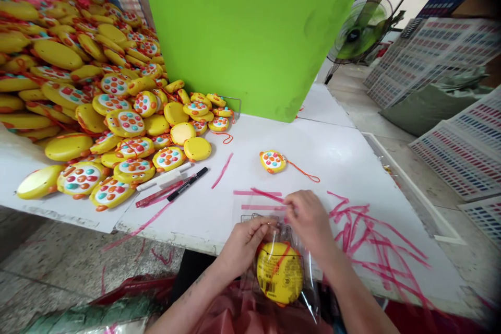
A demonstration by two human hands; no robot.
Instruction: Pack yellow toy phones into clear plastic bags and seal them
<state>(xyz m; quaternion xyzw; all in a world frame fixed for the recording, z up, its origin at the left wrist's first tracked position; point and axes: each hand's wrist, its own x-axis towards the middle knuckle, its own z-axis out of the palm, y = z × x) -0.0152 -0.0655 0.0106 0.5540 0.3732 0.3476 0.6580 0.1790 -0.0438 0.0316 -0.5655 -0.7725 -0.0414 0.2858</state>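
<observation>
A clear plastic bag (310, 287) with a yellow toy (280, 274) inside hangs at the table's front edge, the toy's printed back showing with a red cord across it. My left hand (246, 242) pinches the bag's top edge, fingers closed. My right hand (309, 216) is beside the bag's upper right, fingers closed on the end of a pink strip (266, 195). Beyond the hands, another yellow toy (273, 161) with coloured buttons lies on the table, its orange cord (303, 169) stretching right.
A large pile of yellow toys (113, 88) fills the left. Pens (188, 183) lie before it. A green board (250, 31) stands behind. Pink strips (368, 240) are scattered at right on the white table (324, 141). A fan (358, 34) and stacked sheets (434, 57) are beyond.
</observation>
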